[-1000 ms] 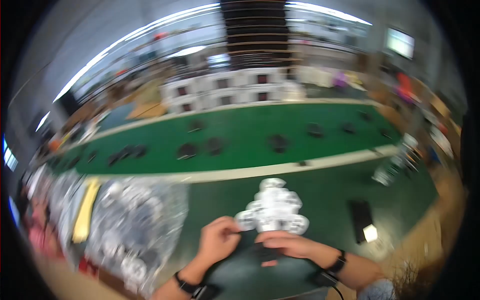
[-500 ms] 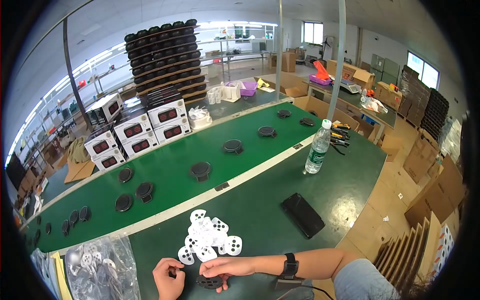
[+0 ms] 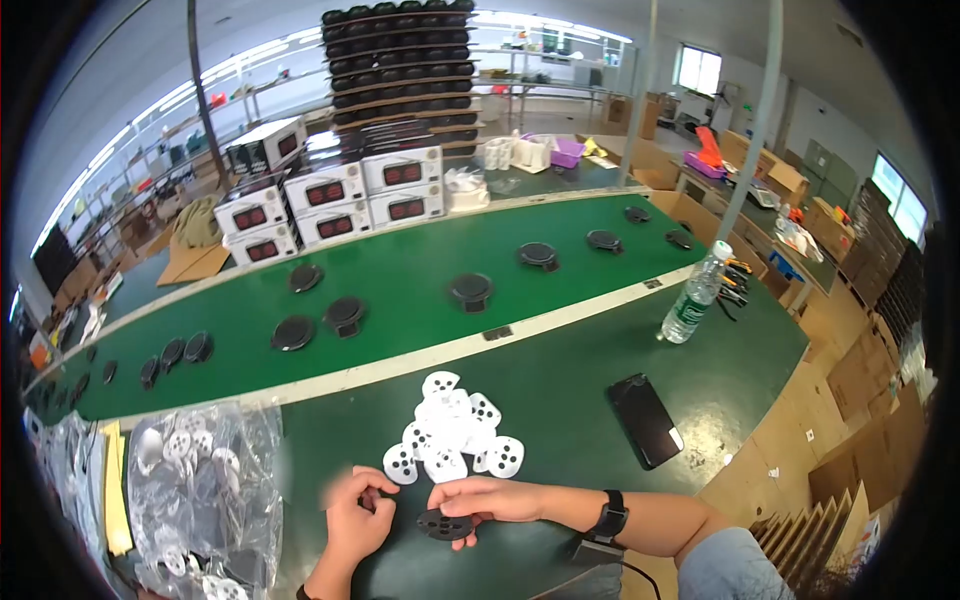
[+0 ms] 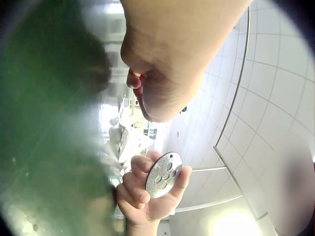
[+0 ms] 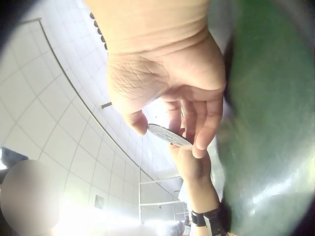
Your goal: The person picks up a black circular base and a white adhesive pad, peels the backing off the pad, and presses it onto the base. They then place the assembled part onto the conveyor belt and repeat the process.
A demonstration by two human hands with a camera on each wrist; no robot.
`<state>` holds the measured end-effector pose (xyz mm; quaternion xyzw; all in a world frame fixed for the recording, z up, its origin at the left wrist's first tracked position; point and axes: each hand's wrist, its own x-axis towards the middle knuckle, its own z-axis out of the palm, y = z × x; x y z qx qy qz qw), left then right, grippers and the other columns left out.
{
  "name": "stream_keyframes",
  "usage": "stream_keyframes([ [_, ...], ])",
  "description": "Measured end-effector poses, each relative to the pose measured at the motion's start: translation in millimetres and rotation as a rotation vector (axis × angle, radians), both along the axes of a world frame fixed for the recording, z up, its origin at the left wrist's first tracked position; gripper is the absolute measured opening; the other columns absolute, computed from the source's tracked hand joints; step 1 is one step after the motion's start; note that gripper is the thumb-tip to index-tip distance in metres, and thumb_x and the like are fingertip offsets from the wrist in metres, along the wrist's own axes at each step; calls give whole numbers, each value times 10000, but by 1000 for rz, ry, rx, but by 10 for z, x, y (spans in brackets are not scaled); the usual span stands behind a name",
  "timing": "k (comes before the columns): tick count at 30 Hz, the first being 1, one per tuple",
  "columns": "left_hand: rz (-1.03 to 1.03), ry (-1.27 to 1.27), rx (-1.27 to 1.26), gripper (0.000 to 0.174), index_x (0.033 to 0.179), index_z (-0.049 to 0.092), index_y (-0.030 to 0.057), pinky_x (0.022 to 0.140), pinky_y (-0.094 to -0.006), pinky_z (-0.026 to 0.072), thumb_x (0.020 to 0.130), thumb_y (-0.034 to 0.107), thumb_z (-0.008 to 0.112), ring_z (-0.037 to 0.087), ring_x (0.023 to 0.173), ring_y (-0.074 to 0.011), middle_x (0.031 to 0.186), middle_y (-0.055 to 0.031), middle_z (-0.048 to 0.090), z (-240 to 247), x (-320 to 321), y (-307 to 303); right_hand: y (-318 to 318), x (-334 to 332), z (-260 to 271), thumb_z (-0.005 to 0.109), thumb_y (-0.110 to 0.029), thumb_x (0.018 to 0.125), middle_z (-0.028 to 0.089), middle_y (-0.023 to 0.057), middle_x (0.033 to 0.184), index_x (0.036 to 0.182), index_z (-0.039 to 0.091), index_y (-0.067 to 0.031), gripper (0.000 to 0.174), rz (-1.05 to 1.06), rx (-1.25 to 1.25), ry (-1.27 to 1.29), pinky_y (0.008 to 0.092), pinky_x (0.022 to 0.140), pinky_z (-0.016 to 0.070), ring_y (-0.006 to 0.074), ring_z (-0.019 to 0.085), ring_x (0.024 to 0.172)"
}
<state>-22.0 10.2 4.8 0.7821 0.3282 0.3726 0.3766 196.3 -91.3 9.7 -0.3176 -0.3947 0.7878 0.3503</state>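
My right hand [image 3: 490,500] pinches a thin round black disc [image 3: 445,525] with several holes, thumb on one edge and fingers at the other. The disc [image 4: 165,174] looks shiny grey in the left wrist view and nearly edge-on in the right wrist view. To its left, my left hand [image 3: 358,515] has its fingers curled in towards the thumb, and nothing shows between them. Just beyond both hands lies a loose pile of white round pieces [image 3: 450,430] with black dots.
A clear plastic bag [image 3: 205,480] of similar pieces lies at the left. At the right are a black phone [image 3: 645,420] and a water bottle [image 3: 697,295]. Several black round parts [image 3: 471,291] sit on the green belt [image 3: 400,335] beyond, with boxes [image 3: 325,195] behind.
The head view has swung right, then slightly back left. The right hand has turned the black disc so its holed face shows. The left hand has moved a little away from it.
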Motion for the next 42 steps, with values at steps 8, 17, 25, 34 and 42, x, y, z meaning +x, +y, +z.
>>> stream_keyframes([
  [8, -37, -3, -66, 165, 869, 687, 25, 562, -229, 458, 743, -53, 616, 563, 627, -77, 882, -51, 679, 67, -76, 2, 27, 47, -65, 522, -235, 1023, 642, 124, 1063, 1201, 523, -3, 293, 29, 30, 93, 294, 741, 556, 210, 702, 896],
  [17, -87, 7, -85, 166, 856, 683, 36, 535, -273, 450, 736, -49, 605, 554, 569, -129, 788, -68, 647, 33, -67, -19, 10, 70, -43, 498, -190, 998, 638, 213, 1108, 1191, 492, 44, 303, -40, -30, 69, 387, 768, 575, 341, 703, 931],
  [25, -142, -13, -100, 149, 845, 665, 23, 543, -282, 458, 739, -54, 595, 568, 595, -145, 778, -72, 619, 51, -72, -42, 4, 55, -35, 522, -200, 978, 638, 223, 1101, 1173, 495, 39, 310, -70, -34, 74, 405, 747, 578, 372, 704, 922],
  [34, -166, 2, -79, 140, 832, 658, 24, 542, -293, 457, 743, -57, 586, 579, 597, -176, 777, -77, 620, 25, -67, -37, 0, 33, -9, 542, -216, 972, 637, 223, 1098, 1162, 499, 43, 324, -75, -34, 71, 396, 749, 580, 379, 700, 939],
  [42, -153, 77, -51, 131, 831, 667, 31, 559, -319, 483, 741, -38, 601, 596, 627, -204, 779, -91, 635, 78, -66, -34, 22, 57, -19, 510, -188, 1011, 635, 163, 1097, 1205, 500, 29, 291, -22, -13, 85, 318, 768, 574, 278, 706, 942],
])
